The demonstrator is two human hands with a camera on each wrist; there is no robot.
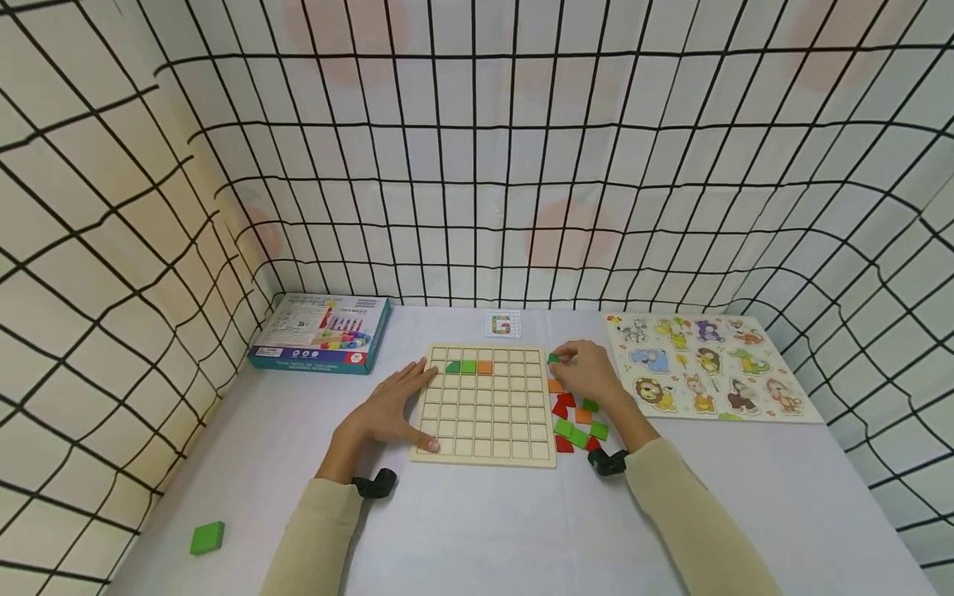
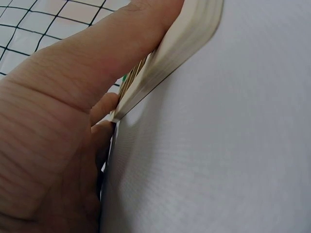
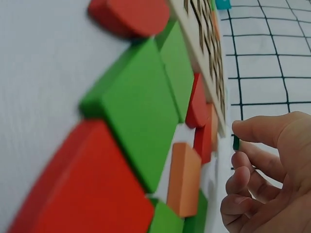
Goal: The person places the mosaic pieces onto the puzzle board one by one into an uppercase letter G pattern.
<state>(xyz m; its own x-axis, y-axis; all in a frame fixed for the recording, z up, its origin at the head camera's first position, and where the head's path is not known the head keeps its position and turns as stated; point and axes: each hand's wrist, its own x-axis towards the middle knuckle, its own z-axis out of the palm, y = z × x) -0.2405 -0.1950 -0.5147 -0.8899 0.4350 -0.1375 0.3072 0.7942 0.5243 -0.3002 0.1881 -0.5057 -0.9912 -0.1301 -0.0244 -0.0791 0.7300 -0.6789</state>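
Your left hand (image 1: 387, 410) lies flat, fingers straight, on the wooden grid board (image 1: 488, 430); your right hand (image 1: 589, 372) pinches a green tile (image 1: 553, 358) (apparently square) beside it.

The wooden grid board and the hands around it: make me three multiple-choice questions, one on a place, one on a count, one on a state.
1. Where does the animal puzzle lie relative to the grid board?
A. To its right
B. To its left
C. On top of it

2. How many coloured pieces sit in the board's top row?
A. One
B. Three
C. Six

3. What is the right hand doing?
A. Lying flat on the table
B. Pinching a small green piece
C. Holding the blue box

Answers:
1 A, the puzzle lies beyond the loose pieces on the right.
2 B, two green and one orange.
3 B, the fingertips close on the green piece beside the board's upper right corner.
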